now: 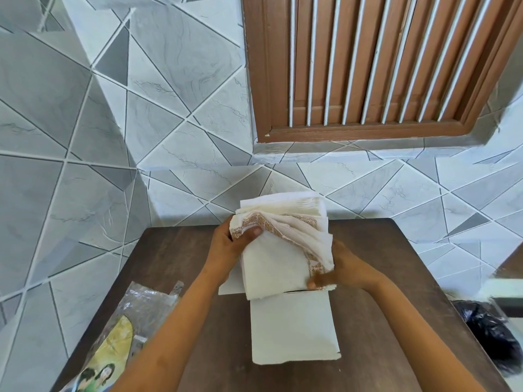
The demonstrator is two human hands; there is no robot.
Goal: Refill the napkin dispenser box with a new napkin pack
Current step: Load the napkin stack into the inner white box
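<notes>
Napkin stack [280, 250]: white, brown-patterned edges, top sheets rumpled; held above the open mouth of the white dispenser box [293, 329] on the dark wooden table [382, 278]. Left hand [232, 246]: clasps stack's left side, thumb on top. Right hand [342, 268]: pinches lower right corner. Empty clear plastic wrapper [127, 329]: table's near left edge. Black bag [489, 332]: right, off the table.

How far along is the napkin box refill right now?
Done: the empty plastic wrapper lies on the table, so the pack is unwrapped. In hand: the left hand and right hand grip the napkin stack above the open white dispenser box. Left: seating the napkins inside and closing the box.
</notes>
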